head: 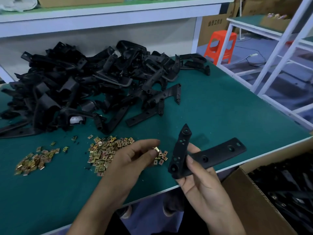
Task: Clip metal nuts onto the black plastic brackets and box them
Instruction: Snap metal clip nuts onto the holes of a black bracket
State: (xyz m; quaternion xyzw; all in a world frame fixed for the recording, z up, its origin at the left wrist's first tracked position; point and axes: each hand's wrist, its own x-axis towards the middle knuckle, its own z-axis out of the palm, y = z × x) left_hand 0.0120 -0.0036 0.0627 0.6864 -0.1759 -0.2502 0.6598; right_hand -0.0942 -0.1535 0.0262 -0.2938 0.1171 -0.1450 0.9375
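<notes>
The green-topped table point(228, 106) fills most of the view. Its white front edge runs on a slant from the lower left up to the right corner. Bare mat lies along the right side, between the pile and that edge, and in the near left foreground.

A big heap of black plastic brackets point(81, 85) covers the far left half of the table, reaching close to the back edge. A few loose ones spill toward the middle.

Below the front edge at the lower right stands an open cardboard box point(250, 206) with dark brackets inside. Beyond the right edge are a white rack frame point(277, 53) and an orange stool point(220, 46).

The right hand point(199, 184) grips one L-shaped bracket point(213, 155) near its corner, thumb on its face and fingers curled behind. It is held in the air over the front edge, one arm pointing up and the other out to the right.

Two scatters of brass-coloured nuts lie on the mat. The larger scatter point(105, 150) is just beside the left hand point(133, 160) and the smaller one point(35, 160) is well to the left.

The left hand's fingertips pinch a single nut point(156, 148), close to the held bracket but not touching it.
</notes>
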